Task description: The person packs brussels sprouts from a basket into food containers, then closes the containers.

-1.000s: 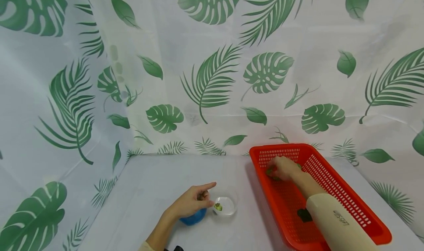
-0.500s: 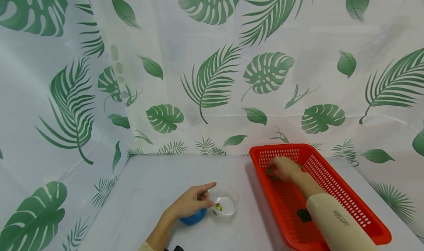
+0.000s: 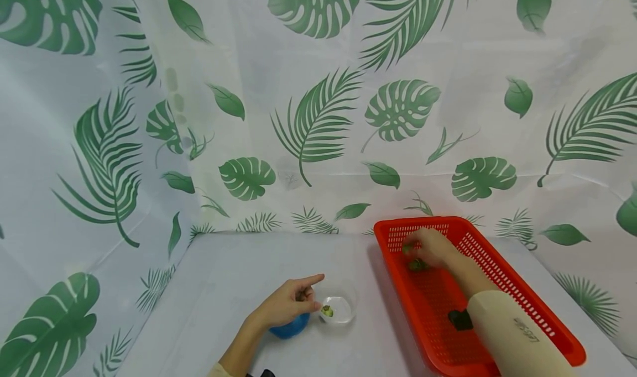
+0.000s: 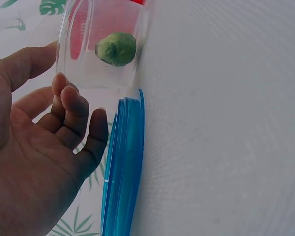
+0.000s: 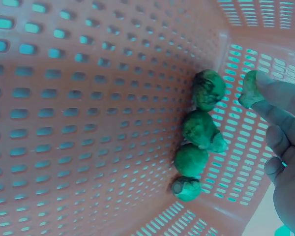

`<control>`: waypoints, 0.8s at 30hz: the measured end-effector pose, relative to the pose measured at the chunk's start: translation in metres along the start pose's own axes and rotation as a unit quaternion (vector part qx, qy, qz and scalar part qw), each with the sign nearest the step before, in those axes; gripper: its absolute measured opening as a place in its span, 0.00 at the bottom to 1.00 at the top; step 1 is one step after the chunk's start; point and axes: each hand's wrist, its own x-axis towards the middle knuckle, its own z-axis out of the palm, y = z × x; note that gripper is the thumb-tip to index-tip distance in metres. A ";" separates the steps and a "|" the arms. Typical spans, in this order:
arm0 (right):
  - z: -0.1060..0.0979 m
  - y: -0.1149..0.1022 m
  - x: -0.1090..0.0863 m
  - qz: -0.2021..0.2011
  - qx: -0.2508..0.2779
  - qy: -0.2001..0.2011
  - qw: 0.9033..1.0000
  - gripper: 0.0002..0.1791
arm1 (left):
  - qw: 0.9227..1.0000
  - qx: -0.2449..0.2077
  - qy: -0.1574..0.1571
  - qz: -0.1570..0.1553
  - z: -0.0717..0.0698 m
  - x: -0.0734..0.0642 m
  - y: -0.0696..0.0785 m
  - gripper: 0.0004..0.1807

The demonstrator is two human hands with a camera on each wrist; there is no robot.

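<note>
In the head view my left hand (image 3: 287, 304) holds the near left side of a clear plastic container (image 3: 343, 317), thumb and fingertips at its rim. One Brussels sprout (image 4: 117, 49) lies inside it. Under the same hand is a blue lid (image 4: 123, 167), standing just beside the fingers in the left wrist view. My right hand (image 3: 429, 245) is inside the red basket (image 3: 527, 288) and pinches a small Brussels sprout (image 5: 250, 89) between thumb and finger. A row of several other sprouts (image 5: 191, 160) rests on the basket floor beside it.
A dark object (image 3: 460, 320) lies lower in the basket, partly behind the right sleeve. The white table (image 3: 239, 261) meets a leaf-printed sheet (image 3: 318, 145) at the back and left. Something black (image 3: 267, 373) shows at the bottom edge.
My right hand has risen slightly from the basket floor with a sprout pinched in it, exposing another sprout below. The left hand and container stay where they were.
</note>
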 end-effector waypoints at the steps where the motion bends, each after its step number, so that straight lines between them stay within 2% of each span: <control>1: -0.001 -0.001 -0.001 -0.001 0.005 0.000 1.000 0.18 | 1.000 0.000 0.001 -0.001 0.000 0.000 0.000 0.37; 9: -0.011 -0.008 -0.006 0.001 0.018 0.014 1.000 0.19 | 1.000 0.006 0.003 -0.001 0.001 0.000 0.001 0.37; 14: -0.019 -0.013 -0.008 -0.021 0.003 0.029 0.999 0.17 | 1.000 0.005 0.001 -0.001 0.001 0.000 0.001 0.37; 24: -0.031 -0.024 -0.012 -0.029 -0.012 0.062 0.998 0.19 | 1.000 0.010 0.006 -0.003 0.002 0.000 0.001 0.37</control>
